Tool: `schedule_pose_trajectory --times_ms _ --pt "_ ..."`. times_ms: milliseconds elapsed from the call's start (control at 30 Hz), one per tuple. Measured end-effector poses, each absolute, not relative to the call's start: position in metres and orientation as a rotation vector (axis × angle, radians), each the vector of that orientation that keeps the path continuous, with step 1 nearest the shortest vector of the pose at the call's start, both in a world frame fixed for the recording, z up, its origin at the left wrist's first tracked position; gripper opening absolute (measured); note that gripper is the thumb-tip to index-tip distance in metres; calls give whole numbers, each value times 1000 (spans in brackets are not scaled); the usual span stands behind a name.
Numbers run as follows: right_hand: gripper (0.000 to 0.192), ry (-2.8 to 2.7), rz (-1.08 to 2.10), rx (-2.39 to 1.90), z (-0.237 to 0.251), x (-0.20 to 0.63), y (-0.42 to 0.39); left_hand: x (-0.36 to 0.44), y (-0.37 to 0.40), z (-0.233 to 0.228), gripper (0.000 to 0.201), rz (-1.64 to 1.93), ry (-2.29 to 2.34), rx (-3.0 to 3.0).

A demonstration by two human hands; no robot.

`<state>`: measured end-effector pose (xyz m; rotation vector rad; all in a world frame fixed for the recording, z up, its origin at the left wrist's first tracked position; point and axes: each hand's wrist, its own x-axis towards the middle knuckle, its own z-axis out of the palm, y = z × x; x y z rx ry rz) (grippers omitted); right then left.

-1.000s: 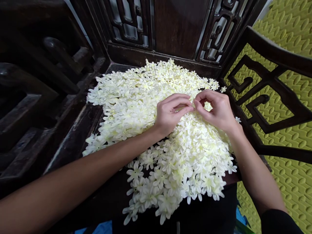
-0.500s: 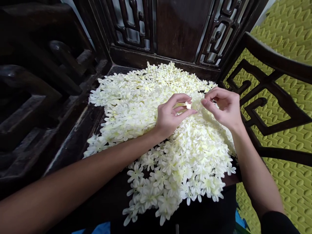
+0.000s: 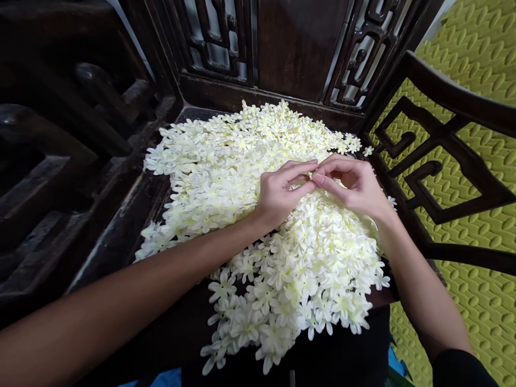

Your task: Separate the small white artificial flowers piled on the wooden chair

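Above a heap of white artificial flowers point(image 3: 226, 188) with pale yellow centres, my two hands meet fingertip to fingertip. My left hand point(image 3: 282, 191) is closed in a pinch on a small white flower, now mostly hidden by the fingers. From the right, my right hand point(image 3: 350, 183) presses thumb and forefinger together at the same spot, touching the left fingertips. Whether it grips the flower itself or another small part cannot be made out. Many loose flowers lie right under both hands.
The heap lies on a dark wooden seat with a carved back panel point(image 3: 302, 48). A carved armrest point(image 3: 439, 145) stands on the right, dark woodwork point(image 3: 52, 145) on the left. Beyond the armrest is a yellow-green textured mat point(image 3: 475, 290).
My right hand has moved left and closed against the left fingertips. The small white flower, plain to see before, is now mostly covered. My left hand has barely moved.
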<state>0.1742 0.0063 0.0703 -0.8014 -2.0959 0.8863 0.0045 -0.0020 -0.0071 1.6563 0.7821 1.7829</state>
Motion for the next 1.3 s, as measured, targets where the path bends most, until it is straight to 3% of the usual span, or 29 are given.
schedule_pose_trajectory --times_ms 1000,1300 --pt "11 -2124 826 -853 70 173 4 3 -2 -6 32 1745 809 1658" --pt "8 -2249 616 -875 72 172 1 3 -2 -5 29 1744 849 1685"
